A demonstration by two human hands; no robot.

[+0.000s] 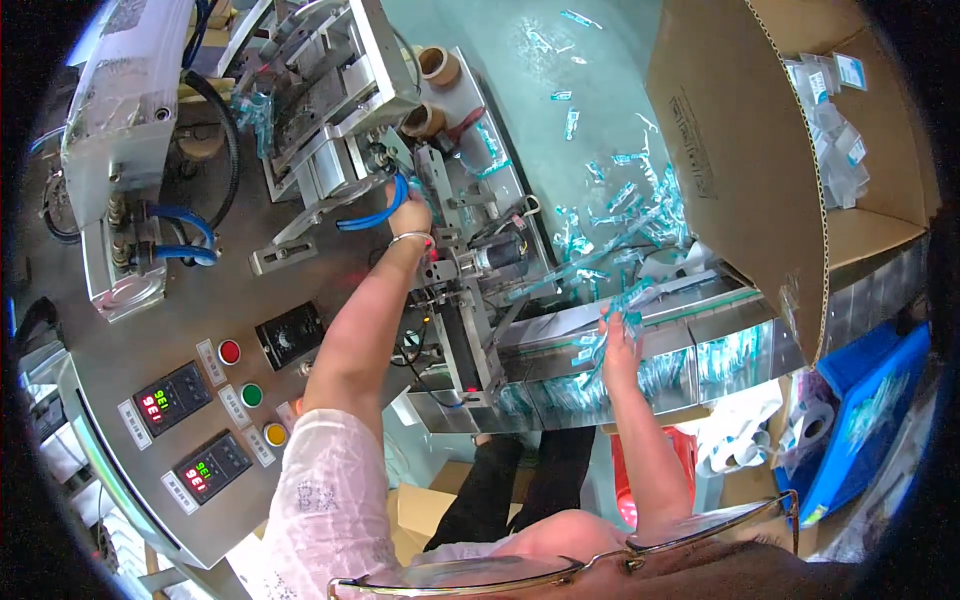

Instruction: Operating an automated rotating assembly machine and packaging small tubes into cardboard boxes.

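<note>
My left hand [410, 213] reaches in among the parts of a metal packing machine [345, 165], beside a looped blue hose [378, 214]. Its fingers are mostly hidden by the hose and machine, so what they touch does not show. Over to the right, my right hand [620, 350] is closed around a small bunch of clear-and-teal plastic packets [632, 298]. Below that hand runs a metal trough [693, 378] whose compartments are packed with similar teal packets [735, 352]. A small motor [500, 250] sits on the machine between my hands.
Loose teal packets [665, 195] are scattered over the green surface at the back. An open cardboard box [735, 150] with small clear packs stands at the right. Control buttons [251, 395] and digital displays [213, 466] are at the lower left. A blue bin [865, 420] lies lower right.
</note>
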